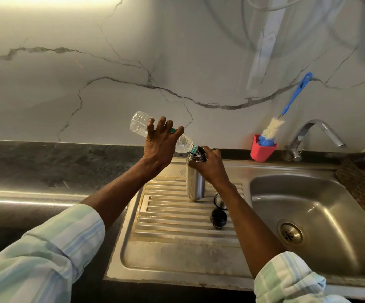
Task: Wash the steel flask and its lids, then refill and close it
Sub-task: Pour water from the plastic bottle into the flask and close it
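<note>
Your left hand (162, 145) gripped the plastic bottle (153, 132), tilted down-right, its neck at the steel flask (195, 178) mouth. Your right hand (210, 165) clasped the flask upright on the draining surface (166, 248), lids (218, 218) just nearer.

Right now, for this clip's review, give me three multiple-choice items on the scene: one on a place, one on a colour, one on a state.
1. Where does the steel flask stand?
A. in the sink basin
B. on the ribbed drainboard
C. on the dark counter

2. What colour is the cup holding the bottle brush?
A. red
B. green
C. white

3. What is the left hand doing?
A. resting flat on the counter
B. turning the tap
C. tipping a clear plastic bottle to the flask's mouth

Answers:
1 B, its base sits on the drainboard ridges while the right hand grips its neck.
2 A, the cup by the tap is red.
3 C, the plastic bottle slants down, its neck at the flask's open top.
</note>
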A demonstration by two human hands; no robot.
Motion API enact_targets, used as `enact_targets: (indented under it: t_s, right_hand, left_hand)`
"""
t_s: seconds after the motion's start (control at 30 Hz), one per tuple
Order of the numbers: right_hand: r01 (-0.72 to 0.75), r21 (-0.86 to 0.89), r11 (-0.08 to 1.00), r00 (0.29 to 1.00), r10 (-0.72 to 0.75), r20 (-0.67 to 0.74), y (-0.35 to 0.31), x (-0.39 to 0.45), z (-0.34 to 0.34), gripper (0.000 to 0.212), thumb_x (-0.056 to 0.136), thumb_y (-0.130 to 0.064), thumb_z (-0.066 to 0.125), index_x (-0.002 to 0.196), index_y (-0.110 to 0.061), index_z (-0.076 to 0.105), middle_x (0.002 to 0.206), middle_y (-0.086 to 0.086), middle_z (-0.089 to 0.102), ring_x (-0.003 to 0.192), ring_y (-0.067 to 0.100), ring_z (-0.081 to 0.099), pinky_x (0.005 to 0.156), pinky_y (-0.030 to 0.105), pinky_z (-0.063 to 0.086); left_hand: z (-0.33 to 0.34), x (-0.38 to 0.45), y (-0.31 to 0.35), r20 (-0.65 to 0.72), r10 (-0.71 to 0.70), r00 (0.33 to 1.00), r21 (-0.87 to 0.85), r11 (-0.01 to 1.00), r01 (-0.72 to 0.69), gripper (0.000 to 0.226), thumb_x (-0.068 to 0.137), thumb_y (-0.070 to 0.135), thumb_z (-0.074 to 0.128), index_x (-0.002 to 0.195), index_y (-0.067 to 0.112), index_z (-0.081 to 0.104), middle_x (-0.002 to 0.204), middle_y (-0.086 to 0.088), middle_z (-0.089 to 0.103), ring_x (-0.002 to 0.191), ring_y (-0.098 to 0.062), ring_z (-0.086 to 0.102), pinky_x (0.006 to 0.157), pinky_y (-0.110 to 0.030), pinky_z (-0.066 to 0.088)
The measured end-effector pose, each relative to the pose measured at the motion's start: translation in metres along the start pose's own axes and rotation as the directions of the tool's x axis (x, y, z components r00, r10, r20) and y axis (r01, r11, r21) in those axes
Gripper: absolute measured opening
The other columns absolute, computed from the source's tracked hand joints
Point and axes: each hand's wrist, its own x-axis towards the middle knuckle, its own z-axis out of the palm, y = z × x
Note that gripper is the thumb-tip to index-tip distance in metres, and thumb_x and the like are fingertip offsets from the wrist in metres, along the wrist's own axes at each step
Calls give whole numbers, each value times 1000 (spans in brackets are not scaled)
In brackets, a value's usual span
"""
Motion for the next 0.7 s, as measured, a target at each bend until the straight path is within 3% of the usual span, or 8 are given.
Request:
enact_targets:
  t_s: [0.43, 0.6, 0.7]
  right_hand:
    - [-8, 4, 1000, 1000, 8, 5, 2, 1, 1, 67, 76, -44, 79, 132, -20, 53, 128, 12, 42, 114, 24, 50, 92, 28, 42]
    - [-4, -1, 1000, 1000, 4, 1, 1, 0, 1, 67, 76, -43, 79, 133, -19, 53, 129, 13, 42, 114, 25, 50, 92, 27, 42]
    - [0, -6, 1000, 1000, 0, 4, 0, 0, 0, 68, 76, -43, 79, 133, -19, 53, 129, 13, 42, 114, 25, 50, 92, 27, 42]
  left_hand:
    - [4, 0, 1, -29, -8, 1000, 61, 998, 10, 74, 77, 30, 81, 140, 36, 43, 143, -6, 47, 142, -33, 34, 111, -48, -2]
    - [6, 2, 1, -26, 3, 1000, 38, 999, -2, 74, 81, 24, 77, 144, 35, 39, 147, -8, 40, 145, -34, 26, 110, -46, -6]
    - [7, 1, 1, -48, -8, 999, 74, 997, 11, 76, 72, 28, 84, 138, 36, 46, 140, -6, 48, 139, -32, 27, 111, -46, 0]
